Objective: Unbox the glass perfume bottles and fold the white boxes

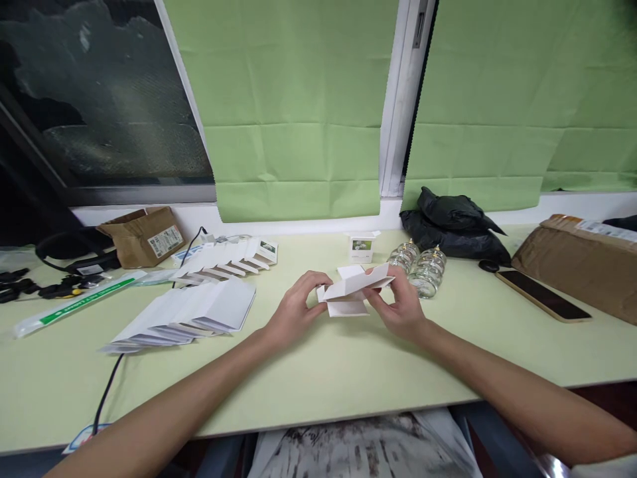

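Note:
Between both hands, above the middle of the table, is a small white cardboard box [355,284] with its flaps standing out. My left hand [300,307] pinches its left end, thumb below and fingers above. The right end is gripped by my right hand [398,305], with the thumb at the near side. Just beyond stands a white box with a picture label [361,247], its top flaps raised. Close past my right hand are stacked clear glass jars [428,273] with gold-coloured tips. Flat white cartons [199,309] lie overlapped in a row left of my left hand.
Behind those cartons is a second row of white boxes [229,255]. An open brown carton [144,239], a cable [107,392] and a green-striped plastic sleeve [82,302] are at left. Black plastic bags [452,229], a phone [542,295] and a large cardboard box [587,262] are at right.

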Available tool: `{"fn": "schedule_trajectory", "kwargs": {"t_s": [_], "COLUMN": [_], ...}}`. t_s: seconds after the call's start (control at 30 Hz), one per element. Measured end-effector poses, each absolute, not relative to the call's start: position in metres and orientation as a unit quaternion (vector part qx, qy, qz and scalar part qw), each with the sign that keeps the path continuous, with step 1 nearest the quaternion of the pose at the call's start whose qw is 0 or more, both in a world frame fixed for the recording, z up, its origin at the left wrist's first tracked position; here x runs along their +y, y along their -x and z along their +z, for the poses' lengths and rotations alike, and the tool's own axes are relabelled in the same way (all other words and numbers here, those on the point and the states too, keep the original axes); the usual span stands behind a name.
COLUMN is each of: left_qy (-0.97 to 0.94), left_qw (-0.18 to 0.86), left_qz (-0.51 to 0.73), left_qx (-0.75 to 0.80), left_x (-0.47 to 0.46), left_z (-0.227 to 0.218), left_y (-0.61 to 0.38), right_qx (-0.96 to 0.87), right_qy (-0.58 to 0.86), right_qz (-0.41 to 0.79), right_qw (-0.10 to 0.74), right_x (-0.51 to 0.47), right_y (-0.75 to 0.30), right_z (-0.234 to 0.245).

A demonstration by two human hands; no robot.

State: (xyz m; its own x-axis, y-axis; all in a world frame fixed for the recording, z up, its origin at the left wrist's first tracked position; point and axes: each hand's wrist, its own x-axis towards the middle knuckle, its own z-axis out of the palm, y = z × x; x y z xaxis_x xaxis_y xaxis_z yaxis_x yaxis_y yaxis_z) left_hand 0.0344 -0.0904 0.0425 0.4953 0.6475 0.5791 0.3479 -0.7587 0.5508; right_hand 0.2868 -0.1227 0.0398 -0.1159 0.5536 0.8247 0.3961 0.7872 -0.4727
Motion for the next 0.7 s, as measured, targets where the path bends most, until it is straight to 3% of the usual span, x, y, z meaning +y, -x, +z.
{"fn": "schedule_trajectory", "kwargs": {"t_s": [0.23,0.43,0.7], "left_qy": [-0.843,-0.837,-0.838], "left_qw": [0.184,0.192,0.179], "left_qz": [0.401,0.416,0.411], "left_qx": [0.309,0.299,0.311], "left_x": [-0.0926,-0.0963,-0.0974], "left_z": [0.0459,0.0467,0.0472], "left_y": [-0.0357,-0.0379,-0.0379], "right_qx": [-0.712,-0.729,-0.719], "right_qy": [0.309,0.35,0.364], "right_qz": [0.131,0.134,0.138], "right_qw": [0.617,0.573,0.576], "right_x": [-0.12,-0.1181,-0.117], "right_y": [-0.2858,-0.2866,-0.2871], "right_z": [0.0341,0.0371,0.038]}}
